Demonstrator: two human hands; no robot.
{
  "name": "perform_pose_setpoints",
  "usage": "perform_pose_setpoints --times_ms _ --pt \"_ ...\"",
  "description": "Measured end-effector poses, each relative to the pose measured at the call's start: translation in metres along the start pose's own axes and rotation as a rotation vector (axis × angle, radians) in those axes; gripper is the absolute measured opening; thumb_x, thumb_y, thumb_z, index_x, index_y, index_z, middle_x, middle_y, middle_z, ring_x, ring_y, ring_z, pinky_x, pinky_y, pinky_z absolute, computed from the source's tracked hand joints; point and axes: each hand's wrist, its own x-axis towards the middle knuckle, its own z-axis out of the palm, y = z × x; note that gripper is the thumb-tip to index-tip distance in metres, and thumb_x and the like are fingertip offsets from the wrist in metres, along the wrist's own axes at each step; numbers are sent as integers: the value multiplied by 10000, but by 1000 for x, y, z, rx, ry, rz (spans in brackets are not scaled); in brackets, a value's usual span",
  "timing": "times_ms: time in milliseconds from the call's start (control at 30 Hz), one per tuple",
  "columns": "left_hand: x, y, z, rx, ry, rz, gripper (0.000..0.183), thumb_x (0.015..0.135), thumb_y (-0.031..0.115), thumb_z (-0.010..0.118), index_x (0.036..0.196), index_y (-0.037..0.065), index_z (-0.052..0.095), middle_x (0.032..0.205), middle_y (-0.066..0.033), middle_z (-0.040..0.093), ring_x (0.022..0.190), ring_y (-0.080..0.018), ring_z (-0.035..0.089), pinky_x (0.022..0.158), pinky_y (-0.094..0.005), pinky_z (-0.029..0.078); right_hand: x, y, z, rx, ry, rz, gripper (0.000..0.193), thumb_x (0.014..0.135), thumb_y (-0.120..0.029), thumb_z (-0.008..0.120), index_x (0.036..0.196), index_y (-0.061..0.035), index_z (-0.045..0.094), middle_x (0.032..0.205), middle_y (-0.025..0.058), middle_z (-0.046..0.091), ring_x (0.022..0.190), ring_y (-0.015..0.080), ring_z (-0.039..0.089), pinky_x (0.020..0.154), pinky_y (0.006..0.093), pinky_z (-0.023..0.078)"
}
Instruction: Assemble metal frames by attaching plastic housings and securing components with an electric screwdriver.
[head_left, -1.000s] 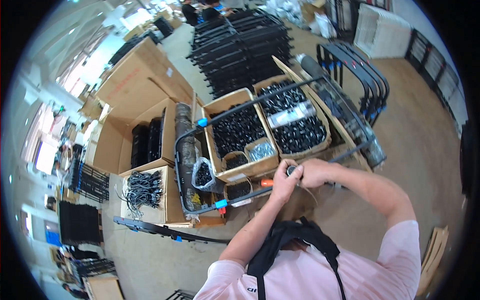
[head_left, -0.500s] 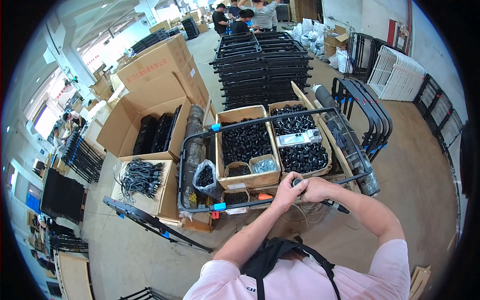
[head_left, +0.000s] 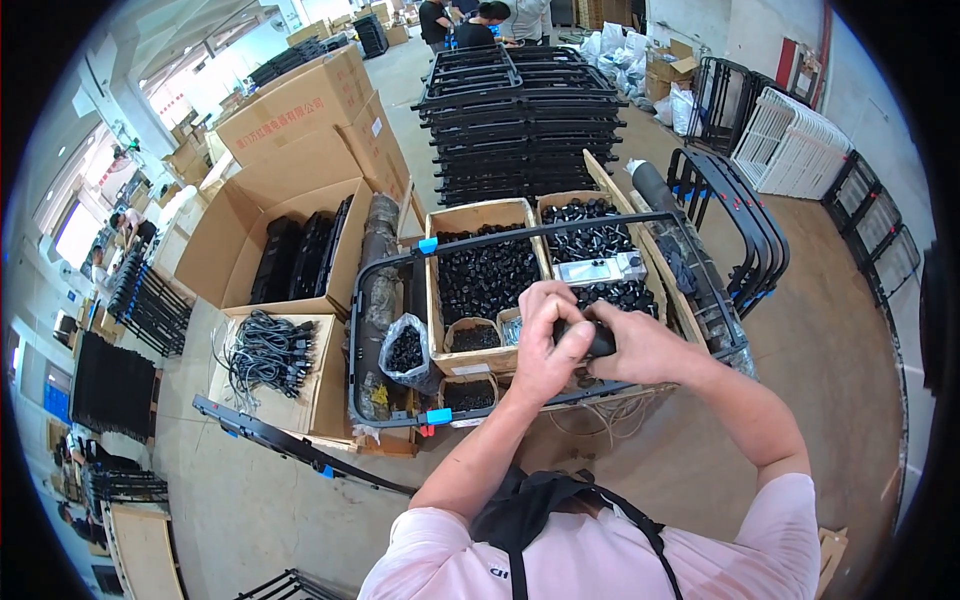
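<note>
We see a dark, rounded object held in the right hand, with the left hand curled close against it and much of its shape covered. Beneath, we find a black rectangular frame, rounded at its left corners, lying roughly level over open boxes of small black parts, its near side partly hidden behind the hands. Toward its left end, we spot a bright blue clip on the far bar and a second on the near.
</note>
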Motion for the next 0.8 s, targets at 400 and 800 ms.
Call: perform_pose_setpoints --times_ms 400,800 --pt "-71 -197 -113 -525 171 -1386 584 1054 598 590 1188 32 645 1044 -77 706 854 -165 657 728 -312 542 176 16 158 -484 -119 -161 743 806 -284 815 1419 -44 472 1004 252 740 929 434 748 813 515 610" --pt "-8 -328 -240 482 185 -1121 672 993 616 617 1117 -42 670 1108 -298 726 1097 -447 693 948 -499 514 379 14 250 -324 -15 -216 814 797 -277 834 1448 -33 410 1142 269 693 1018 464 710 883 526 587"
